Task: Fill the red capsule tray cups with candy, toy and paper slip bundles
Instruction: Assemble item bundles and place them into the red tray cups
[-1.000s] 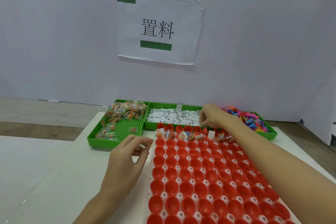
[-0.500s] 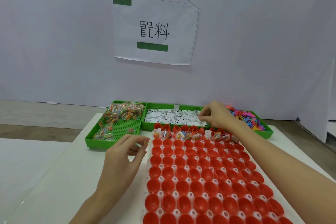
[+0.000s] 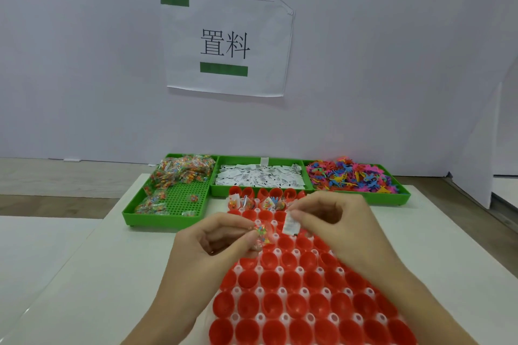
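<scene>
Both hands met: left hand [image 3: 213, 244] pinches candy packet [image 3: 262, 232], right hand [image 3: 333, 221] paper slip [image 3: 291, 223].

I am wearing the only camera on my head, and it is looking forward and slightly down across the white table [image 3: 84, 274] toward the wall, where the paper sign [image 3: 227, 45] is hanging facing me. It is sitting close to my work: my left hand [image 3: 213, 244] and right hand [image 3: 333, 221] are filling the middle of the wide-angle picture, and the red capsule tray [image 3: 294, 302] is running off the bottom edge. The green bins [image 3: 364, 199] are lying farther off, at the far side of the table. No second view is sharing any of this.
</scene>
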A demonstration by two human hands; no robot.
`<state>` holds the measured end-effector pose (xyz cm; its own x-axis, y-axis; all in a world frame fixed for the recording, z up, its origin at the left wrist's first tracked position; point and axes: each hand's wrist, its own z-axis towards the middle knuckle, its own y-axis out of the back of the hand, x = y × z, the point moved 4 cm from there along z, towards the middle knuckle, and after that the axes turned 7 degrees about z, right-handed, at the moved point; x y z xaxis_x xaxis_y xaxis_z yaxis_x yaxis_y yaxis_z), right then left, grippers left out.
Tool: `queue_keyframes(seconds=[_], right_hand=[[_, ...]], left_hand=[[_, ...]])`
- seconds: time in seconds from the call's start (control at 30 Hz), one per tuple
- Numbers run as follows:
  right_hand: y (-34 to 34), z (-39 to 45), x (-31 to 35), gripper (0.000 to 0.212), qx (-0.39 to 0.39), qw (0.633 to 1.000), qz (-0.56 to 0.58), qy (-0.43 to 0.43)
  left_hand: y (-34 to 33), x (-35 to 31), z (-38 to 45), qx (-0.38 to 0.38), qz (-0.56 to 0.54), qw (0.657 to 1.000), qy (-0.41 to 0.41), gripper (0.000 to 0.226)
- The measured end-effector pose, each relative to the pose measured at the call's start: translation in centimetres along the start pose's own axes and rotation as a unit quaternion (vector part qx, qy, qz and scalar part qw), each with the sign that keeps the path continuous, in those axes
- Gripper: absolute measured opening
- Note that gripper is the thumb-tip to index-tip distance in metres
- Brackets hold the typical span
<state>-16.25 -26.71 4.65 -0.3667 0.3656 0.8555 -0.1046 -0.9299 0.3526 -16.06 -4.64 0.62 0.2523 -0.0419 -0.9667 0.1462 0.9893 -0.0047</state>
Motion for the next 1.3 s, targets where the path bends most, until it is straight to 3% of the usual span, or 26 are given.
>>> queue_keyframes(seconds=[0.2, 0.37, 0.57, 0.67, 0.93, 1.0, 1.13, 1.3], right_hand=[[-1.9, -1.8, 1.5, 0.005, 0.045, 0.999, 0.012, 0.018], [-2.1, -2.4, 1.5, 0.007, 0.059, 0.998, 0.028, 0.004], [-2.4, -2.7, 1.2, 0.004, 0.060, 0.998, 0.008, 0.006], [-2.5, -2.7, 1.2, 0.007, 0.052, 0.998, 0.027, 0.001], [-2.2, -2.1, 1.5, 0.002, 0.075, 0.995, 0.061, -0.018], [-0.9, -0.3, 0.8, 0.005, 0.044, 0.999, 0.020, -0.019], [3.3, 5.7, -2.1, 0.013, -0.048, 0.980, -0.195, 0.005], [6.5, 12.6, -8.7, 0.018, -0.002, 0.926, -0.372, -0.066]], left_hand=[[-0.9, -0.3, -0.7, 0.046, 0.045, 0.998, 0.000, 0.017], [-1.1, -0.1, -1.0, 0.038, 0.077, 0.996, 0.000, 0.022], [-1.1, -0.5, -1.3, 0.035, 0.166, 0.983, -0.077, 0.024], [-1.1, -0.7, -1.4, 0.046, 0.163, 0.982, -0.079, 0.032], [-0.9, -0.8, -1.1, 0.048, 0.134, 0.989, -0.042, 0.024], [-0.6, -1.0, -1.0, 0.043, 0.142, 0.988, -0.042, 0.024], [0.0, -1.0, -0.5, 0.051, 0.128, 0.990, -0.028, 0.018], [1.0, -0.3, 0.0, -0.012, 0.125, 0.992, -0.023, 0.021]])
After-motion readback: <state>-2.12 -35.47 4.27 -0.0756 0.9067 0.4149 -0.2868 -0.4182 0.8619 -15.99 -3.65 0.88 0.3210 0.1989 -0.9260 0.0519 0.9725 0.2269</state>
